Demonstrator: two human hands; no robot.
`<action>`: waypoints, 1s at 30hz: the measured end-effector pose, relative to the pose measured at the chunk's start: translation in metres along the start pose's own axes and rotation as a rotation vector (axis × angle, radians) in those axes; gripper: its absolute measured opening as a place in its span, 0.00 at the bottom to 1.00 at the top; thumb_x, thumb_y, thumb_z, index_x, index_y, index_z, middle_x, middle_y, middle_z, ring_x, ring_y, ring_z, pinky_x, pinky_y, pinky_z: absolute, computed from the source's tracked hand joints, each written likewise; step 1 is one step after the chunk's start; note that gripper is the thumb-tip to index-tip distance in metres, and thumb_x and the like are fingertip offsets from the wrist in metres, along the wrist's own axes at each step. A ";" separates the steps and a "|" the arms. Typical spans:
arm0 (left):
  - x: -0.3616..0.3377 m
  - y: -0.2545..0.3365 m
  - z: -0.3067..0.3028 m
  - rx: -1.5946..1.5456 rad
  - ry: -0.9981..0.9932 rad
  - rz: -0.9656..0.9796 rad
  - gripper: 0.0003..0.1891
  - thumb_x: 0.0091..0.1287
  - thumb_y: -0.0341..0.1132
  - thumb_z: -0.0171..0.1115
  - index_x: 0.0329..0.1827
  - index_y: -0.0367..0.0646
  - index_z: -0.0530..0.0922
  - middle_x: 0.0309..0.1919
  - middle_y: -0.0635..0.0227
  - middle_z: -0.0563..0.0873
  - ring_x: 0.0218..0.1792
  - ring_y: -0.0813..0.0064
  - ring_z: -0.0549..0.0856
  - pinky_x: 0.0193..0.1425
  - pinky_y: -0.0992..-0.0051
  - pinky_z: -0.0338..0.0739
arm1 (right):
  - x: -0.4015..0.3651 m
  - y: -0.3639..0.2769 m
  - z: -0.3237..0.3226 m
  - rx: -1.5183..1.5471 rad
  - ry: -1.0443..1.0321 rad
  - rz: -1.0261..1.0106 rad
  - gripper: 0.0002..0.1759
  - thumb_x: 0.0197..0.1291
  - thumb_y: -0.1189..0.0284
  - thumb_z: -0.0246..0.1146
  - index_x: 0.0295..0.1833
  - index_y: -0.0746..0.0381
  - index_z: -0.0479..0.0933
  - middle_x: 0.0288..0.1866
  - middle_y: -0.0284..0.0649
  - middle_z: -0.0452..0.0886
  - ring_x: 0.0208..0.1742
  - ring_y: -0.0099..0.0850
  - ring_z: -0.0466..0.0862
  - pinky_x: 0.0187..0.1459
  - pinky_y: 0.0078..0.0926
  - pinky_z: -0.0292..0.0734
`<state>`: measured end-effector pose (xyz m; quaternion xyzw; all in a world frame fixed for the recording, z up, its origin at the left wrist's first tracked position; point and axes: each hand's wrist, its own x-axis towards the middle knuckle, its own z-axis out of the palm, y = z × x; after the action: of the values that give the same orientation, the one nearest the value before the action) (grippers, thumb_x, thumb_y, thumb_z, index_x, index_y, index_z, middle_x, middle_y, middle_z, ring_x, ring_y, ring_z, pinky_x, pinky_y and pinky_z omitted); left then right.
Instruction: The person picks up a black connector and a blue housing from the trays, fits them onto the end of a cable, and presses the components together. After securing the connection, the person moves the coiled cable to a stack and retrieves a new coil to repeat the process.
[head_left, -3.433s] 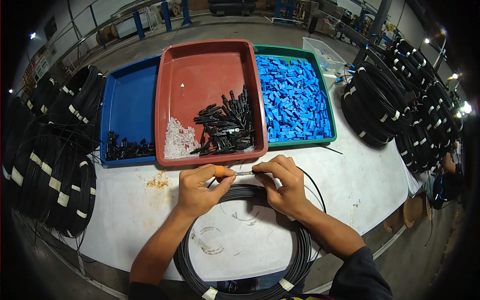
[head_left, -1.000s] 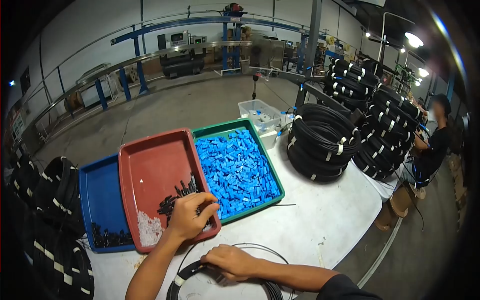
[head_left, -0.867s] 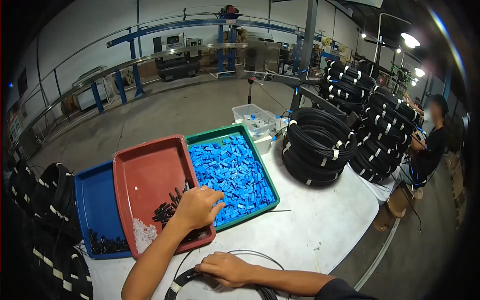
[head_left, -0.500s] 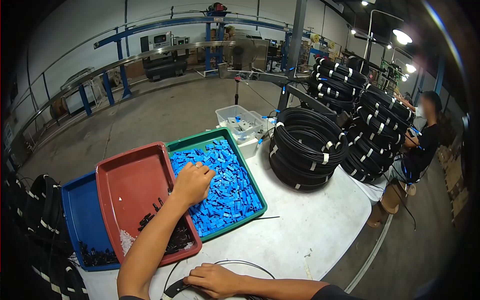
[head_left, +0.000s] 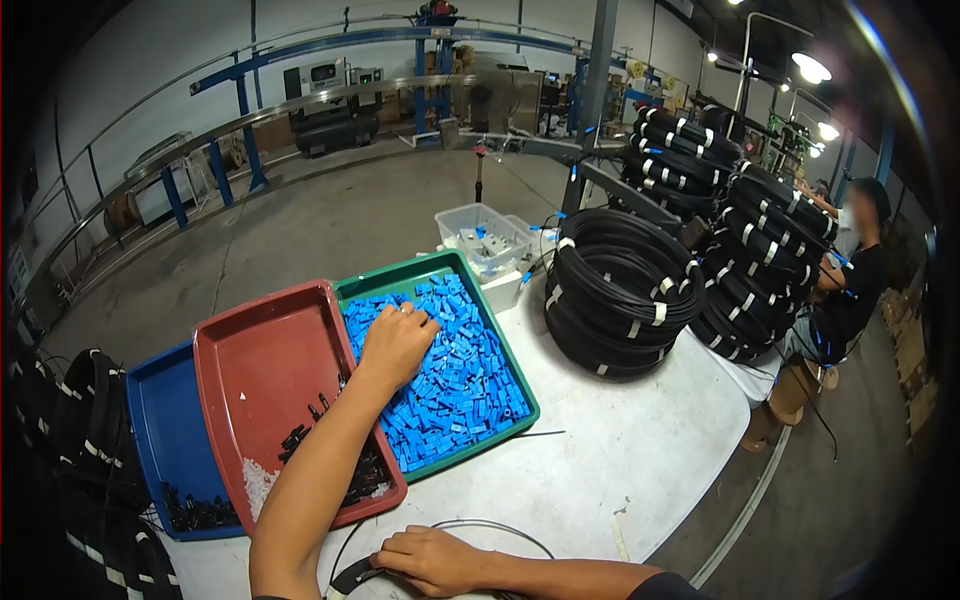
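My left hand (head_left: 398, 345) is down in the green tray (head_left: 532, 405), its fingers curled into a heap of small blue plastic connector pieces (head_left: 465, 375). The fingertips are hidden, so whatever they pinch does not show. At the near edge of the table my right hand (head_left: 428, 560) is closed over a coil of black cable (head_left: 352, 576). A thin loop of that cable (head_left: 490, 521) arcs up behind the hand on the white tabletop.
A red tray (head_left: 270, 370) with black parts and white bits overlaps a blue tray (head_left: 165, 420) on the left. Stacked black cable coils (head_left: 620, 300) stand at the right. Behind the green tray is a clear bin (head_left: 485, 240). A person (head_left: 860, 260) sits far right.
My left hand has shifted slightly up and to the right within the blue pieces. My right hand keeps its hold on the coil. The whole view has moved slightly.
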<state>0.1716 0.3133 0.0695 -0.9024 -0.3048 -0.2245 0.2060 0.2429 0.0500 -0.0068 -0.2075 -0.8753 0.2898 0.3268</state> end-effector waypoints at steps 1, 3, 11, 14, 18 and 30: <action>0.001 -0.002 0.003 0.015 -0.023 -0.003 0.12 0.54 0.26 0.68 0.42 0.48 0.87 0.39 0.67 0.89 0.48 0.64 0.85 0.51 0.63 0.76 | 0.001 -0.002 -0.005 -0.003 0.006 -0.017 0.17 0.63 0.73 0.59 0.57 0.64 0.75 0.42 0.45 0.79 0.43 0.45 0.81 0.47 0.41 0.73; 0.003 -0.005 0.008 0.024 -0.041 -0.006 0.16 0.51 0.24 0.69 0.44 0.49 0.88 0.42 0.69 0.89 0.49 0.64 0.85 0.51 0.63 0.75 | 0.001 -0.001 -0.004 0.004 0.003 -0.011 0.17 0.63 0.73 0.59 0.57 0.64 0.76 0.42 0.45 0.79 0.43 0.45 0.81 0.47 0.41 0.73; 0.001 -0.019 -0.002 -0.214 -0.062 0.042 0.10 0.60 0.27 0.69 0.44 0.48 0.88 0.37 0.64 0.89 0.45 0.63 0.85 0.51 0.63 0.76 | 0.001 -0.002 -0.006 -0.010 -0.009 0.000 0.17 0.62 0.73 0.59 0.56 0.64 0.76 0.40 0.44 0.78 0.42 0.43 0.81 0.46 0.40 0.73; 0.006 -0.010 -0.016 -0.654 0.031 -0.291 0.13 0.62 0.26 0.68 0.49 0.46 0.89 0.38 0.62 0.89 0.42 0.62 0.86 0.53 0.64 0.78 | 0.002 -0.001 -0.006 -0.011 0.002 -0.008 0.17 0.62 0.74 0.59 0.56 0.64 0.76 0.40 0.43 0.78 0.42 0.43 0.81 0.46 0.40 0.73; 0.007 -0.016 -0.012 -1.184 0.025 -0.515 0.13 0.68 0.28 0.69 0.54 0.42 0.87 0.40 0.71 0.88 0.44 0.78 0.86 0.52 0.71 0.80 | 0.002 -0.002 -0.009 -0.021 -0.014 -0.002 0.17 0.62 0.73 0.61 0.56 0.64 0.77 0.39 0.42 0.76 0.41 0.42 0.80 0.44 0.39 0.74; 0.002 -0.017 -0.017 -1.487 0.165 -0.523 0.10 0.68 0.28 0.75 0.48 0.39 0.81 0.39 0.69 0.88 0.39 0.81 0.89 0.47 0.80 0.83 | 0.004 -0.004 -0.012 -0.022 0.005 0.001 0.17 0.59 0.75 0.61 0.55 0.63 0.78 0.38 0.42 0.77 0.40 0.42 0.80 0.45 0.39 0.74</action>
<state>0.1568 0.3179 0.0882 -0.6830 -0.2608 -0.4764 -0.4883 0.2475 0.0532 0.0051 -0.2125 -0.8775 0.2798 0.3265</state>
